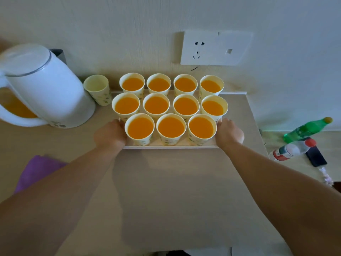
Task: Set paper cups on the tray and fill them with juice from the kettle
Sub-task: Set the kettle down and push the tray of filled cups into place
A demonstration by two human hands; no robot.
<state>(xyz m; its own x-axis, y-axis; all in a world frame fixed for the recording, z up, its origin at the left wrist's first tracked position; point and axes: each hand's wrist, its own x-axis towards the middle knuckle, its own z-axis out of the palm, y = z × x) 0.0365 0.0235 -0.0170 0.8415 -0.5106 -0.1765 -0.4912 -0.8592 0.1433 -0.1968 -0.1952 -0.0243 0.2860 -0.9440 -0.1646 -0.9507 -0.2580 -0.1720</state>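
Kettle (46, 89) partly off-frame (left edge)

Left hand (110, 134) and right hand (229, 133) grip a tray (169, 147) holding eleven juice-filled cups (171, 128)

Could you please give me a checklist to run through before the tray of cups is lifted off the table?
1. Grip, left: the left hand holds the tray at its left edge: ok.
2. Grip, right: the right hand holds the right edge: ok.
3. Fingers under the tray: hidden, cannot tell.
4. Filling: all eleven cups on the tray hold juice: ok.
5. Spill margin: juice stands high in the front cups, so any tilt may slop it: not ok.
6. Stragglers: an empty cup stands off the tray beside the kettle: not ok.
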